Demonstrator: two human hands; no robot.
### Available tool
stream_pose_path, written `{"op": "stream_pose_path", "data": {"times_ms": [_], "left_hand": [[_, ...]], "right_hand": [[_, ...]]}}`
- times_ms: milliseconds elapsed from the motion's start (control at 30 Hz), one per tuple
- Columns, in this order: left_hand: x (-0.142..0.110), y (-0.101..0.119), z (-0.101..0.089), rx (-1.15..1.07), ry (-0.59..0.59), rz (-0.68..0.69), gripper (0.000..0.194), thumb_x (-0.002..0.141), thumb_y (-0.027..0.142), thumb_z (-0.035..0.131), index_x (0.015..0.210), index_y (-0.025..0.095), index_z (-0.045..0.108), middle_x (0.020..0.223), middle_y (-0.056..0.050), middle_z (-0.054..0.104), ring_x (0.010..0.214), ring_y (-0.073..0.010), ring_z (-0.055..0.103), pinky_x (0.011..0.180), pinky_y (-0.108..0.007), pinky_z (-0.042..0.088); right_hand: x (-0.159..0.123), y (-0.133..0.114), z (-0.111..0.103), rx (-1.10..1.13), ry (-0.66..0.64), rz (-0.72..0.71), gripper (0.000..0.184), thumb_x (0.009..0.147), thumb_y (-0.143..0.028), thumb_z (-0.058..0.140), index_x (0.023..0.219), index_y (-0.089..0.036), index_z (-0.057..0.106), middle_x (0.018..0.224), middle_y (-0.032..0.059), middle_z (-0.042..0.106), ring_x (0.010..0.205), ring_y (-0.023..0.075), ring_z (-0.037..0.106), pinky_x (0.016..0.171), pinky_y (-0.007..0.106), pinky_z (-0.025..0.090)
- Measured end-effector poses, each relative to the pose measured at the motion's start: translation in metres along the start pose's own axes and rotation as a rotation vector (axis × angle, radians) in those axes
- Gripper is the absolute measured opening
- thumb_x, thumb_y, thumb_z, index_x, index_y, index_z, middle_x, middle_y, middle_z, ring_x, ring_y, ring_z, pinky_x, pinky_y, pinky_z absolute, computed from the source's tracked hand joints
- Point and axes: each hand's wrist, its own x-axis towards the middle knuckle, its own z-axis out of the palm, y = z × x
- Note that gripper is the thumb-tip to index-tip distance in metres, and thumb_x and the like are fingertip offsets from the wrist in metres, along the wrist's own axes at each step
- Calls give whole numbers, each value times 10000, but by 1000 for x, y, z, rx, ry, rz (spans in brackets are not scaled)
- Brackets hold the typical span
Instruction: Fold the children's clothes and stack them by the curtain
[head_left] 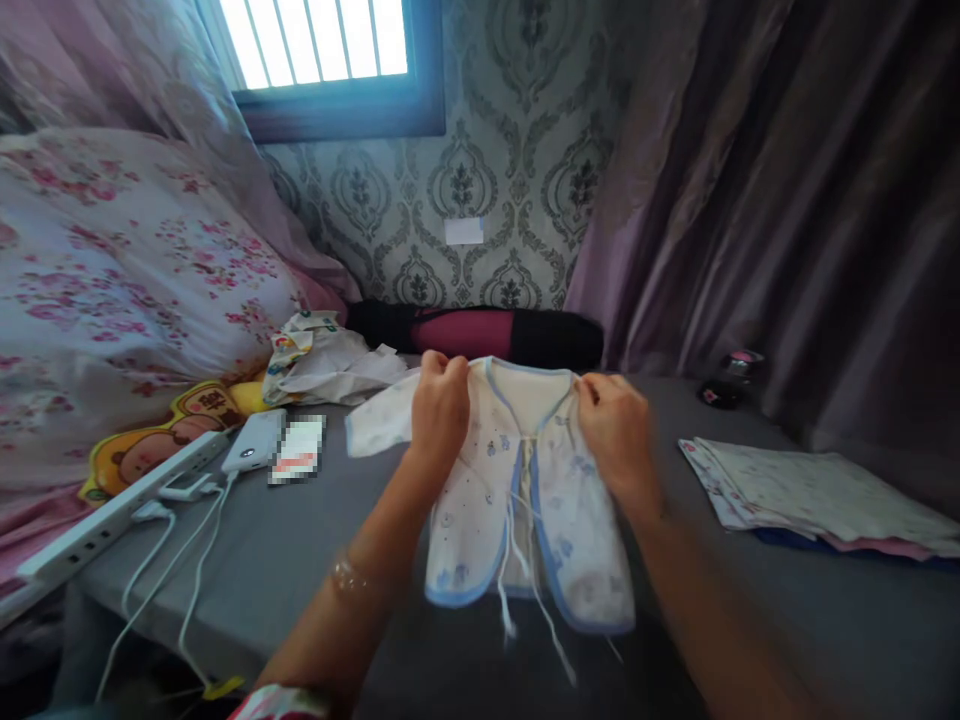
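A small white baby jacket (470,510) with light blue trim and a faint blue print hangs in front of me, its front edges parted. White tie strings (529,560) dangle from the middle. My left hand (441,405) is closed on the shoulder at the left, and my right hand (616,425) pinches the other shoulder. One sleeve (379,418) sticks out past my left hand; the opposite sleeve is hidden behind my right hand and arm. The lower hem hangs over the grey table surface (322,560).
Folded cloths (832,490) lie stacked at the right, with a small dark round object (718,392) behind them. A power strip (124,510) with white cables, a power bank (255,440) and a blurred card (298,450) are at the left. Crumpled white cloth (330,365) lies behind.
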Motion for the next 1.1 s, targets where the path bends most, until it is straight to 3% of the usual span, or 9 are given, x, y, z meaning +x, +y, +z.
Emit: {"op": "stream_pose_path", "data": {"times_ms": [133, 267, 400, 600, 900, 1100], "left_hand": [[-17, -35, 71, 95, -378, -108, 276, 948, 213, 338, 908, 177, 608, 978, -93, 506, 794, -178, 538, 707, -287, 418], [-28, -51, 111, 114, -535, -168, 287, 956, 208, 314, 1009, 187, 595, 1078, -117, 518, 847, -193, 565, 719, -292, 410], [-27, -54, 127, 124, -567, -149, 300, 959, 192, 301, 1032, 168, 591, 1105, -137, 536, 933, -213, 567, 762, -299, 414], [-27, -61, 146, 180, -640, -150, 294, 960, 210, 318, 1048, 157, 594, 1096, -141, 565, 978, -224, 580, 758, -296, 432], [-27, -72, 163, 173, -753, -152, 320, 925, 431, 442, 1028, 210, 648, 1093, -98, 579, 969, -204, 602, 759, -258, 442], [-19, -75, 177, 204, -659, -113, 331, 952, 399, 390, 1014, 207, 652, 1081, -101, 562, 959, -204, 582, 761, -269, 432]], "right_hand": [[-11, 21, 62, -171, -286, 68, 303, 960, -267, 362, 940, -183, 652, 960, 112, 645, 870, 224, 615, 700, 301, 405], [-21, 38, 102, -246, -385, 74, 332, 979, -268, 300, 991, -186, 622, 1036, 119, 637, 868, 229, 635, 680, 306, 415], [-24, 48, 122, -282, -413, 52, 337, 985, -275, 280, 1018, -184, 604, 1067, 129, 627, 868, 232, 647, 683, 307, 426], [-25, 55, 134, -298, -493, 59, 329, 988, -280, 290, 1069, -186, 595, 1096, 128, 614, 914, 222, 637, 723, 296, 431], [-15, 69, 154, -301, -699, 74, 324, 977, -366, 372, 1061, -208, 642, 1108, 103, 622, 1034, 209, 593, 814, 283, 416], [-11, 72, 170, -339, -572, 43, 334, 990, -359, 327, 1065, -214, 618, 1101, 96, 615, 951, 205, 620, 770, 286, 430]]}}
